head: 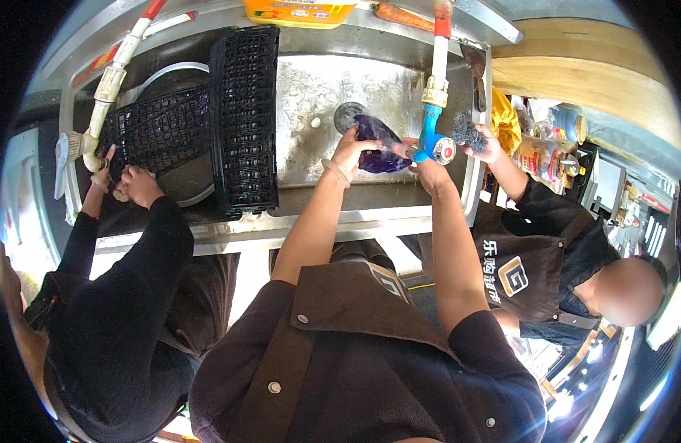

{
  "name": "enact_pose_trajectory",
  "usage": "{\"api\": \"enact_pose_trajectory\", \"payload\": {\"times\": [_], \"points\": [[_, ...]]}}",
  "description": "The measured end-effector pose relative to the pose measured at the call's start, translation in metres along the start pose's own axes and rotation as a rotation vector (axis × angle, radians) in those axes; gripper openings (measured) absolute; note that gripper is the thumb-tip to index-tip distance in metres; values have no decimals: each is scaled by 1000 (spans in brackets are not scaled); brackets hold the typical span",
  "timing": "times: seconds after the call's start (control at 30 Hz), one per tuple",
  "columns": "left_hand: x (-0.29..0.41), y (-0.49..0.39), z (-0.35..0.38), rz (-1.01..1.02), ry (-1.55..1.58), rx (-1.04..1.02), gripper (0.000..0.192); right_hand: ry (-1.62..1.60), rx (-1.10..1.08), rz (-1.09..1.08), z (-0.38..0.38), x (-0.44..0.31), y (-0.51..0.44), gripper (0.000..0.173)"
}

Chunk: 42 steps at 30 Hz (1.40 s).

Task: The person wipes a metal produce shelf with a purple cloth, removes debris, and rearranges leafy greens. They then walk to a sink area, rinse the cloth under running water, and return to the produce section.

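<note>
My left hand [350, 153] grips the left side of a shiny dark purple object [380, 158], perhaps a wet cloth or bag; its exact kind is unclear. My right hand [429, 173] is at the object's right side, partly hidden by the blue tap valve [437, 148]; its fingertips are hard to see. Water seems to run from the tap onto the purple object. Both hands are over the stainless steel sink basin [302, 116], near its round drain [349, 117], with a small white piece beside the drain.
Black plastic crates [243, 122] stand left of my basin. At the left, a co-worker's hands [138, 185] work under another tap [88, 149]. At the right, a co-worker's hand [487, 145] holds a wire scourer [469, 132]. A carrot [404, 16] and a cleaver [476, 77] lie on the rim.
</note>
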<state>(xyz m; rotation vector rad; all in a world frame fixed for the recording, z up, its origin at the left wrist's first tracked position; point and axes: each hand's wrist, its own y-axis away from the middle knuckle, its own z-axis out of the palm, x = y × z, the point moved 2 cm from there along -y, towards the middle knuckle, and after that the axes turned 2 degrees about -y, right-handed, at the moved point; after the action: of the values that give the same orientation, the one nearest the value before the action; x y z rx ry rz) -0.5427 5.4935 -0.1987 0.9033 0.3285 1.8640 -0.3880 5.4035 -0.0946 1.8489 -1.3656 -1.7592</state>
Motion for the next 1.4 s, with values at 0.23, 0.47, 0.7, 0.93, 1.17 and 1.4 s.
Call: {"api": "enact_pose_trajectory", "payload": {"times": [0.23, 0.47, 0.7, 0.93, 1.17, 1.4], "points": [[13, 10, -4, 59, -155, -20, 55, -22, -169, 57, 3, 0, -3, 60], [15, -3, -24, 298, -303, 58, 56, -131, -2, -97, 9, 1, 4, 54], [-8, -8, -43, 173, -125, 681, 55, -800, -37, -114, 23, 5, 7, 53], [-53, -20, 17, -99, 588, 107, 60, 10, 279, -316, 75, 9, 33, 45], [-58, -11, 42, -101, 396, 313, 53, 788, 426, -396, 60, 24, -5, 38], [-30, 8, 58, 11, -311, 549, 68, 471, 471, -161, 28, 54, -62, 55]]}}
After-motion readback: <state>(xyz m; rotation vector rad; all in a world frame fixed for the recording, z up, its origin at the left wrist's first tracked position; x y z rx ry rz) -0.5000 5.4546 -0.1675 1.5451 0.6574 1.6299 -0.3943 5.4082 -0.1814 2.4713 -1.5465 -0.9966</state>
